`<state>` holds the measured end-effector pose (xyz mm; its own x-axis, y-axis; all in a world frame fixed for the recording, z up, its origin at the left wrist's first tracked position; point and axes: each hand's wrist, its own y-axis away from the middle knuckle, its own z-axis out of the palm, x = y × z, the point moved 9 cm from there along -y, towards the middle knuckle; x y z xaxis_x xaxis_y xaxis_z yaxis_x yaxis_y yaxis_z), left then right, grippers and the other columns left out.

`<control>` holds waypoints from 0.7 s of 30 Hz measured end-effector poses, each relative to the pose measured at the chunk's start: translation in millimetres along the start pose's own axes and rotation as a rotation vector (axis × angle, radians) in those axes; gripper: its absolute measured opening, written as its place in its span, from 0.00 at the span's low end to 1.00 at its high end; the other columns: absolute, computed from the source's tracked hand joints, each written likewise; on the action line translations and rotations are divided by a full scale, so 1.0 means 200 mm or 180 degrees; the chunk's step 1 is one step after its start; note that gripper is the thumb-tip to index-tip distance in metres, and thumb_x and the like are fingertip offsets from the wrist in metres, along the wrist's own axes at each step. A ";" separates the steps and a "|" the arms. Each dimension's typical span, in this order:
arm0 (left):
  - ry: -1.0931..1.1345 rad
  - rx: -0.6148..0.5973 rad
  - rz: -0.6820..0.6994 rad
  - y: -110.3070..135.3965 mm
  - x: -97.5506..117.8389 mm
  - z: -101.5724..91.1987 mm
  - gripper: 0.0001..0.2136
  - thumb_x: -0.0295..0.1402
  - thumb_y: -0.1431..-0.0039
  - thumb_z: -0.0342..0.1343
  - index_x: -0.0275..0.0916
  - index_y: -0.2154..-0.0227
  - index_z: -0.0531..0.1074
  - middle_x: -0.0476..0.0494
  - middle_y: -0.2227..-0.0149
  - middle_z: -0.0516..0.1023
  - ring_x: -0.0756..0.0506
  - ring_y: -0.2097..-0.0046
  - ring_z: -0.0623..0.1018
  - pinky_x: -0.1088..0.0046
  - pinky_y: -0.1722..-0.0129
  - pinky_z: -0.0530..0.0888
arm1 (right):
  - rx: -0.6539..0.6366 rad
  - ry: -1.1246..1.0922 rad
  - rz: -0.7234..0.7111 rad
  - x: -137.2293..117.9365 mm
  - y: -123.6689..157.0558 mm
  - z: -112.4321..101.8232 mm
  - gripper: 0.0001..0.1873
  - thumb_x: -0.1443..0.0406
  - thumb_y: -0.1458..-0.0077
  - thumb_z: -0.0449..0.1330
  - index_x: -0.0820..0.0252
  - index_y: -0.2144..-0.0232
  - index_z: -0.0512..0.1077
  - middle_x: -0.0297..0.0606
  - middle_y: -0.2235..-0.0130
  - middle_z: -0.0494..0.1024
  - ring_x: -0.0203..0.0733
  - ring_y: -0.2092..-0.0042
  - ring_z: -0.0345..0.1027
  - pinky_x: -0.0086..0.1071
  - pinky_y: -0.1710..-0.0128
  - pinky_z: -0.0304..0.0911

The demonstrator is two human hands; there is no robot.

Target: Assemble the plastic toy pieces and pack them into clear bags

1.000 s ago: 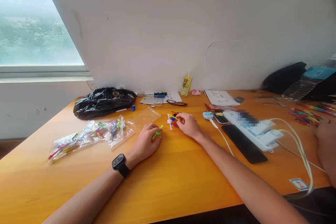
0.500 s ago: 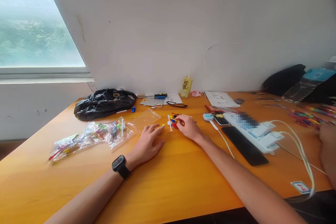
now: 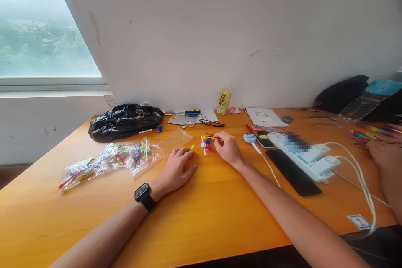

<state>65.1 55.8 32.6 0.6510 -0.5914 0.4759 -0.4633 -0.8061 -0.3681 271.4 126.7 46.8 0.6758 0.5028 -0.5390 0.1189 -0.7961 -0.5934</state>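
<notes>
My left hand (image 3: 179,170) rests on the table with fingers stretched and thumb apart. A small bright green arrow-tipped plastic piece (image 3: 192,148) shows at its fingertips; whether they press on it is hidden. My right hand (image 3: 228,150) pinches a yellow plastic piece (image 3: 210,137) between thumb and forefinger. Just left of that hand lies a white plastic piece (image 3: 203,145) with a round middle and arrow-like ends. Beside it are a blue round piece (image 3: 207,143) and a red one (image 3: 209,148).
A clear bag of colourful pieces (image 3: 103,161) lies left, before a black plastic bag (image 3: 125,123). A yellow bottle (image 3: 223,102) stands at the wall. Right are a black phone (image 3: 292,172) and a white power strip (image 3: 309,163) with cables. Another person's hand (image 3: 381,155) is far right.
My right hand has shifted slightly right and up, uncovering more of the blue and red pieces. The green piece's tip now points up beside my left fingers.
</notes>
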 end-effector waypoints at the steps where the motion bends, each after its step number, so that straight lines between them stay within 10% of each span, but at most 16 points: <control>1: 0.0019 0.0005 -0.0016 0.00 0.00 0.00 0.15 0.37 0.32 0.57 0.45 0.45 0.75 0.36 0.41 0.74 0.33 0.42 0.72 0.48 0.42 0.74 | 0.0000 0.0006 -0.0014 0.00 0.00 0.00 0.10 0.70 0.39 0.56 0.59 0.63 0.78 0.43 0.62 0.82 0.45 0.63 0.75 0.35 0.62 0.68; 21: -0.0006 0.0178 -0.0297 0.00 -0.08 0.01 0.25 0.36 0.33 0.56 0.42 0.35 0.67 0.33 0.40 0.71 0.31 0.39 0.68 0.45 0.40 0.71 | -0.0781 -0.0219 -0.0190 -0.04 0.02 0.13 0.24 0.76 0.34 0.49 0.56 0.47 0.80 0.43 0.52 0.80 0.45 0.52 0.76 0.37 0.47 0.69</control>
<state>56.1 64.4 23.9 0.6909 -0.5137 0.5087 -0.3664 -0.8554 -0.3662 246.9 127.7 32.7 0.6122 0.5663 -0.5518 0.3357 -0.8180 -0.4671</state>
